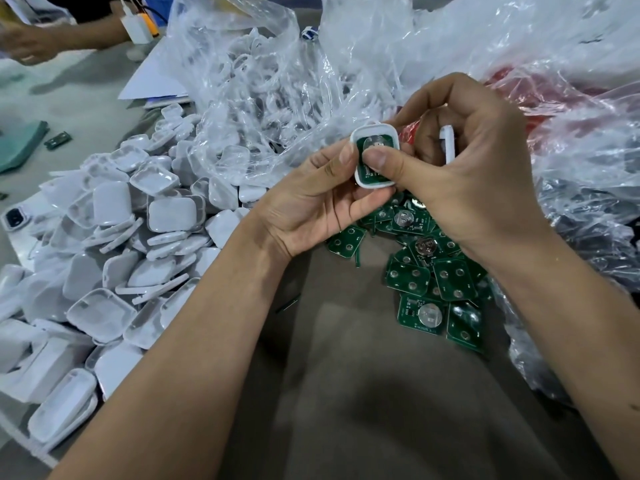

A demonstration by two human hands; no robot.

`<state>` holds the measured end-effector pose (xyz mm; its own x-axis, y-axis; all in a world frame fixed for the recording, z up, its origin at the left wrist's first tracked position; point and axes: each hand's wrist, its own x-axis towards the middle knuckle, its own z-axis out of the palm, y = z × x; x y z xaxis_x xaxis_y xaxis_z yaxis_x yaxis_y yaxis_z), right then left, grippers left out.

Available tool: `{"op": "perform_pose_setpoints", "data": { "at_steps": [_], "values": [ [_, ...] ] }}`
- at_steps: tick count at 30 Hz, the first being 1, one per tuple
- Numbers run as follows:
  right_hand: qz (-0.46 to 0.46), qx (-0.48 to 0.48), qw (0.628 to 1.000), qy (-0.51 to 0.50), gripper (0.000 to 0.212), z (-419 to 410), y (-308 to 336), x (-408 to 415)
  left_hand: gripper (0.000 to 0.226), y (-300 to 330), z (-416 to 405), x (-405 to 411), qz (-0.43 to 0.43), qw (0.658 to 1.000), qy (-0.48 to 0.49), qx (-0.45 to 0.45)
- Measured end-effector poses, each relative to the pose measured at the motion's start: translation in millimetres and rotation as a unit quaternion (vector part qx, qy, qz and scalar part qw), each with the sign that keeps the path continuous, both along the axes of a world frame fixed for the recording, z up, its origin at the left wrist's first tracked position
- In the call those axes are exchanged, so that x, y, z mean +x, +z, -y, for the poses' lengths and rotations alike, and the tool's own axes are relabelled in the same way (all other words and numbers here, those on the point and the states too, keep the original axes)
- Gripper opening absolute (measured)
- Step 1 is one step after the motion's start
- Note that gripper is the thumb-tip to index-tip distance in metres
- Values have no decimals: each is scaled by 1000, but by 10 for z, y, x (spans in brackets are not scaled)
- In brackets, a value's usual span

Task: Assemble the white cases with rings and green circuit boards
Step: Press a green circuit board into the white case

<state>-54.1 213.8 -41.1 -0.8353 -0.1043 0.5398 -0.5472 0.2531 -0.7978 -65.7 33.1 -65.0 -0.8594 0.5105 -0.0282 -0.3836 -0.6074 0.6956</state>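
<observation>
My left hand (311, 206) grips a white case half (360, 135) from below and from its left side. A green circuit board (375, 143) lies inside that case. My right hand (474, 174) presses its thumb down on the board, and its curled fingers hold a second white case piece (447, 143) edge-on. Both hands hover above a heap of loose green circuit boards (436, 278) on the brown cloth (346, 393).
A big pile of white case halves (121, 265) fills the left side. Clear plastic bags (277, 81) with white parts lie behind the hands, crumpled bags (571, 133) to the right. Another person's hand (31, 39) works at the far left corner.
</observation>
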Motion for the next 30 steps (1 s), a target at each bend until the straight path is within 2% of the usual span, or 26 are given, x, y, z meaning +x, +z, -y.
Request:
{"op": "perform_pose_setpoints", "data": {
  "at_steps": [6,10,14,17,20,23,26,30],
  "values": [
    [11,-17,1000,10,40,-16,5,2,61,12,12,10,-2,1000,-7,21],
    [116,-178,974,83,19,-57,41,-31,58,23,12,16,-17,998,-32,54],
    [188,-256,941,114,19,-132,51,-102,53,33,21,10,-26,997,-30,70],
    [192,-252,939,133,12,-169,12,-134,55,33,22,-3,-23,997,-3,69],
    [182,-240,945,129,34,-192,-27,-156,57,25,28,-12,-13,997,32,74],
    [171,-240,946,136,41,-177,-21,-143,57,20,30,-24,-10,995,65,69],
    [165,-251,946,122,34,-150,-5,-133,54,15,23,-29,-11,995,77,59],
    [145,-218,958,118,23,-143,-8,-126,52,9,11,-33,-26,995,80,52]
  ]
}}
